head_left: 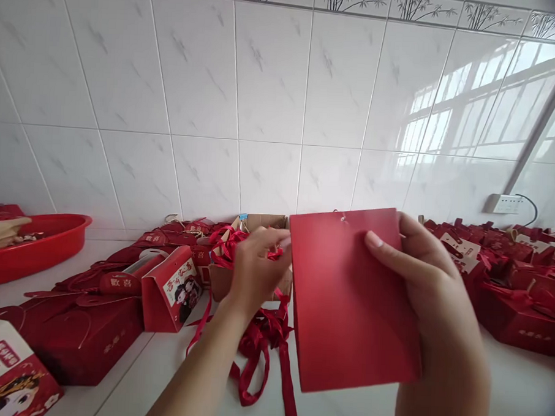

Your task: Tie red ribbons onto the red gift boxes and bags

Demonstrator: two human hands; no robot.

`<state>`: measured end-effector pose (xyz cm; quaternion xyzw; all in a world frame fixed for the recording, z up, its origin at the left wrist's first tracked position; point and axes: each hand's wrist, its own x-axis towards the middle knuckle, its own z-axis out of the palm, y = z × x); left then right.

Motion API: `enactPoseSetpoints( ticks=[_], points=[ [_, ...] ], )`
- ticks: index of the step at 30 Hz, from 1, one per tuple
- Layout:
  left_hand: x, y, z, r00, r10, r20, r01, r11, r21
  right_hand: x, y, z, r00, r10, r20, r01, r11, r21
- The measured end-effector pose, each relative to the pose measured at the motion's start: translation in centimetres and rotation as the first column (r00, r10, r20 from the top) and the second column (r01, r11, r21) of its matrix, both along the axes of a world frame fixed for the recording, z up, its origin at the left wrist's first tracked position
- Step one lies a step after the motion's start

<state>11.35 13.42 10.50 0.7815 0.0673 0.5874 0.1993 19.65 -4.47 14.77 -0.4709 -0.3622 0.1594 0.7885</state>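
Observation:
My right hand (pixel 424 276) grips a plain red paper gift bag (pixel 353 309) by its right side, thumb across the front and the other fingers behind. The bag is upright and slightly tilted, with a small hole near its top edge. At its upper left edge is my left hand (pixel 261 259), its fingers bent together; the bag hides the fingertips, so what they pinch does not show. Below the left hand, tangled red ribbon (pixel 265 345) lies on the white counter. Behind that hand stands a cardboard box (pixel 221 282) with more red ribbon in it.
Red gift boxes (pixel 81 328) crowd the left, with a printed red bag (pixel 173 289) among them. A red basin (pixel 50 253) stands at far left. More red boxes (pixel 521 310) fill the right. A power socket (pixel 502 204) is on the tiled wall (pixel 273 97).

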Motion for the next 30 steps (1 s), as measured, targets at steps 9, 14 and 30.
enactPoseSetpoints(
  ticks=[9,14,30],
  points=[
    [-4.6,-1.9,3.5,0.766,-0.361,0.533,0.484,0.868,-0.108,0.0,2.3,-0.5,0.994,0.105,0.031,-0.101,0.989,-0.108],
    [-5.7,-2.2,3.7,0.757,-0.625,0.190,0.651,0.745,-0.145,0.1,3.1,-1.3,0.979,0.115,0.167,-0.097,0.989,-0.112],
    [-5.8,-2.1,3.5,0.926,-0.374,-0.045,0.327,0.857,-0.398,-0.8,3.6,-2.2,0.952,0.158,0.261,-0.176,0.983,0.046]
  ],
)
